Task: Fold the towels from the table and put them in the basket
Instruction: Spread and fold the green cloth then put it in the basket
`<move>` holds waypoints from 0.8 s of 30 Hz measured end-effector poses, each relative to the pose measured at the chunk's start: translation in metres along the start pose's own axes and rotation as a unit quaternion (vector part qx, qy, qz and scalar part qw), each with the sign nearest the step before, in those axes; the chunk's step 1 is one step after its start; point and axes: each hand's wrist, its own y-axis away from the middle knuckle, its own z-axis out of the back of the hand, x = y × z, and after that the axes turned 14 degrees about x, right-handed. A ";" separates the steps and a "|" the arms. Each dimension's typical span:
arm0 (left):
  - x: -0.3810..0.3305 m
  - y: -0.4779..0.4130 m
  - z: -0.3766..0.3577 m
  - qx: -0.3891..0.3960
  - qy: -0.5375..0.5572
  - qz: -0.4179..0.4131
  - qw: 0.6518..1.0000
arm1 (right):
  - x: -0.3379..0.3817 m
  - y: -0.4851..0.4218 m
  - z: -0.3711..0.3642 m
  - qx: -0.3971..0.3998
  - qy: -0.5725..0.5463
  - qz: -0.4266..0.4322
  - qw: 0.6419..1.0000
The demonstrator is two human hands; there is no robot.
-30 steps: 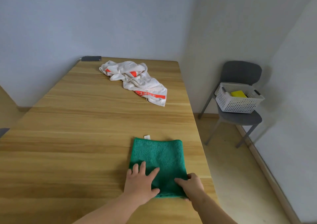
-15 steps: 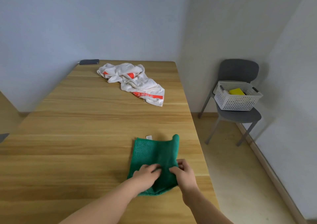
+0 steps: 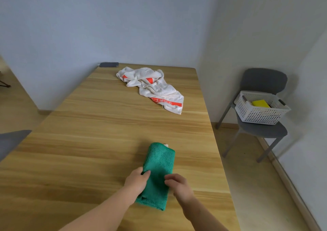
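Both forearms reach in from the near edge of the surface [image 3: 88, 142] and angle toward each other, meeting at the near end of the green towel [image 3: 160, 161]. The left hand [image 3: 137, 180] comes at the towel from its left side with the back of the hand up. Its thumb lies on top of the cloth and the other fingers curl around the left edge, so it is grasping the towel. The right hand [image 3: 179, 185] sits at the towel's right edge, knuckles up, with its fingers [image 3: 169, 177] bent down onto the cloth. Whether it pinches the edge or only presses on it cannot be told.

The green towel is folded into a narrow, thick strip with a rounded far end. A small white tag shows at that far end, and the layers gape a little at the near left corner. It lies flat on the surface, well apart from the white towel [image 3: 152, 87] and nearer the person.

The white towel, with red printing, lies crumpled and unfolded. A dark phone [image 3: 109, 64] lies beyond it and a little to its left, at the far edge. To the right of the white towel, off the surface, a white perforated basket [image 3: 260, 114] sits on a grey chair [image 3: 263, 79] with a yellow cloth [image 3: 261, 103] inside.
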 end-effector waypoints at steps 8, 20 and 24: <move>0.009 -0.015 0.001 -0.046 -0.125 0.008 0.991 | -0.023 -0.017 -0.002 -0.015 0.062 -0.022 0.998; -0.021 -0.010 0.002 0.074 0.050 0.041 0.995 | -0.016 -0.015 -0.001 -0.005 -0.157 -0.086 0.984; -0.024 -0.002 -0.006 0.104 0.166 0.046 0.980 | -0.012 -0.010 0.007 -0.022 -0.249 -0.040 0.967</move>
